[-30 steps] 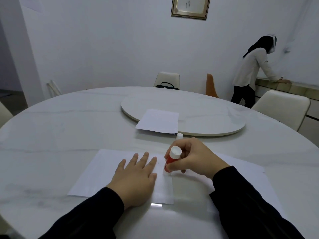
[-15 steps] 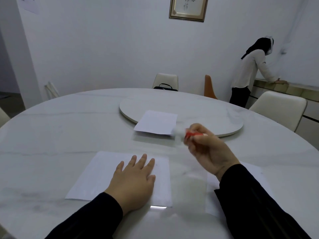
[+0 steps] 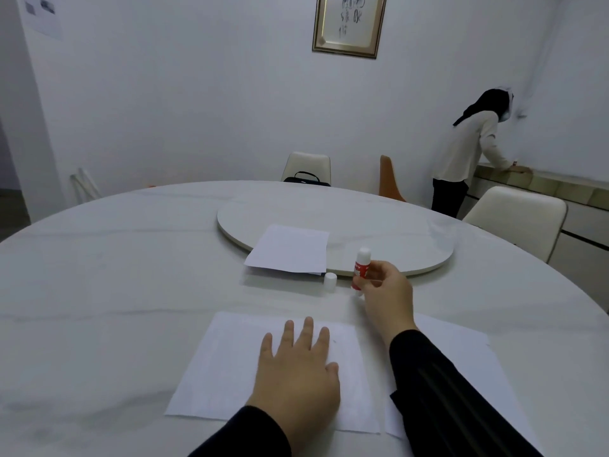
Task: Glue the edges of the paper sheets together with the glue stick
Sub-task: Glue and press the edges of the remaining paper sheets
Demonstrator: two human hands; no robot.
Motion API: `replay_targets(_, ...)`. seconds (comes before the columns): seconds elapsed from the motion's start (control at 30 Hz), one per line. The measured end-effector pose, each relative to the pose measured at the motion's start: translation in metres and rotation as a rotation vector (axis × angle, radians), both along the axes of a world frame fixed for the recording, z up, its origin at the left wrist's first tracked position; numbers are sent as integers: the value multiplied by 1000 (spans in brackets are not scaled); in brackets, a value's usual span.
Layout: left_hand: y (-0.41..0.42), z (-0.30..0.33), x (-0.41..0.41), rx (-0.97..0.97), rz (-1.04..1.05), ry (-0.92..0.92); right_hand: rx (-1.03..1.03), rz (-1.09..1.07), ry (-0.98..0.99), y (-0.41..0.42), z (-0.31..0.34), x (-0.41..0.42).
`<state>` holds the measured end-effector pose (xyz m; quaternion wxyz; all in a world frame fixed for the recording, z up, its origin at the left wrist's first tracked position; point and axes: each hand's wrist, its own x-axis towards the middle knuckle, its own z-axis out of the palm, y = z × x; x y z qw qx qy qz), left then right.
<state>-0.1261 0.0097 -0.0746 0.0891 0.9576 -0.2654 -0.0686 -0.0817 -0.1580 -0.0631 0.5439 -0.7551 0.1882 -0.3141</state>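
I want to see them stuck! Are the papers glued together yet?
Not yet. The cap is already off. The right hand has the glue stick in its grip, upright by the turntable. The left hand presses one sheet flat; the other sheet lies apart, so joining remains.

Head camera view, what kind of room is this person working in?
Probably a private dining room or meeting room: a large round marble-look table with a turntable at its centre, padded chairs around it, and framed calligraphy on the plain white wall.
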Motion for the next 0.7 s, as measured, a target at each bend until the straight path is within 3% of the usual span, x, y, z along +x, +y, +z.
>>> replay_targets(0.27, 1, -3, 1, 4, 0, -8, -79, 17, 91, -5, -3, 16)
replay_targets(0.43, 4, 1, 1, 11, 1, 9, -124, -71, 102, -31, 44, -25)
replay_targets(0.5, 4, 0, 1, 7, 6, 8, -200, 73, 382, -52, 62, -58)
replay_targets(0.6, 4, -1, 1, -4, 6, -2, -548, 280, 974, -63, 57, -95)
replay_targets(0.7, 5, -1, 0, -13, 9, -2, -555, 305, 1017, -67, 42, -109)
